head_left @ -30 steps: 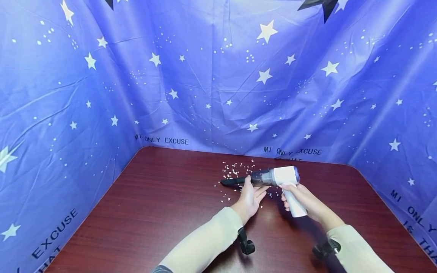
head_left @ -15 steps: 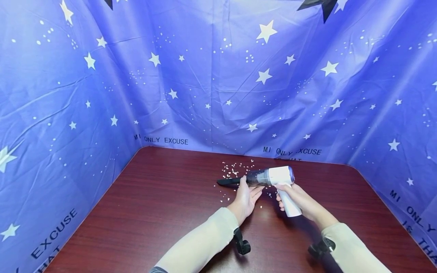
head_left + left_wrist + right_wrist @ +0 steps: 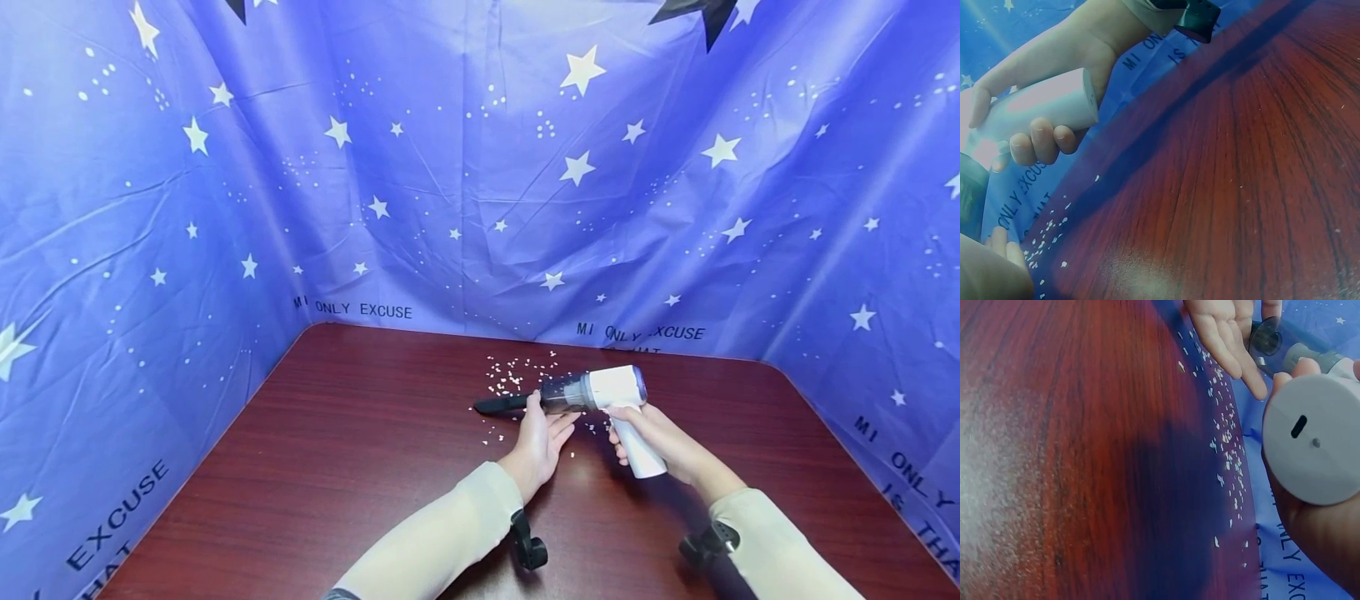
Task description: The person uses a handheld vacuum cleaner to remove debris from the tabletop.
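Observation:
A white handheld vacuum with a see-through dark dust cup and a long black nozzle points left over the table. My right hand grips its handle; in the left wrist view the fingers wrap round the white handle. My left hand supports the front from below, thumb up against the nozzle and the other fingers stretched out straight. In the right wrist view those straight fingers show beside the dust cup. Small white scraps lie scattered around and behind the nozzle.
The dark red wood-grain table stretches away on both sides. A blue star-printed cloth hangs behind it and along its sides. Black camera mounts sit on both wrists.
Both hands and the vacuum have shifted slightly left together, and the nozzle tip sits a little lower. The holds look the same.

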{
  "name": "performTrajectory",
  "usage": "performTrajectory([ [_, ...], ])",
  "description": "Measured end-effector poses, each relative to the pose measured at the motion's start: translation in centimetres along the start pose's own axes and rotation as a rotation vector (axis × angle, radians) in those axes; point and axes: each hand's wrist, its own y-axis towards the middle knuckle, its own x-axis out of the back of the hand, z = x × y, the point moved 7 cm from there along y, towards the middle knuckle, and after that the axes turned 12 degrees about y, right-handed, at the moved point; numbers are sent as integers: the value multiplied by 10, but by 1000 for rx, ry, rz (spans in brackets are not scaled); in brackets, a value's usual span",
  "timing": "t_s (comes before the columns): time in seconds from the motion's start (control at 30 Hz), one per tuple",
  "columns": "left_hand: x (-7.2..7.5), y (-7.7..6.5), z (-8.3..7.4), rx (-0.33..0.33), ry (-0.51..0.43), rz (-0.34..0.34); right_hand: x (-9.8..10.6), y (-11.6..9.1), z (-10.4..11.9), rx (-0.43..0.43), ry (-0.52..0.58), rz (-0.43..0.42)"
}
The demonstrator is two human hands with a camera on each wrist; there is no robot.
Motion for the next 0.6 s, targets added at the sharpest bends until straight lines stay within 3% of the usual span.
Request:
performTrajectory([
  [0.3, 7, 0, -3, -2, 5, -37, -7, 4, 1, 10, -31, -10],
  [0.6, -4, -5, 1, 15, 11, 47, 4, -5, 8, 8, -64, -11],
])
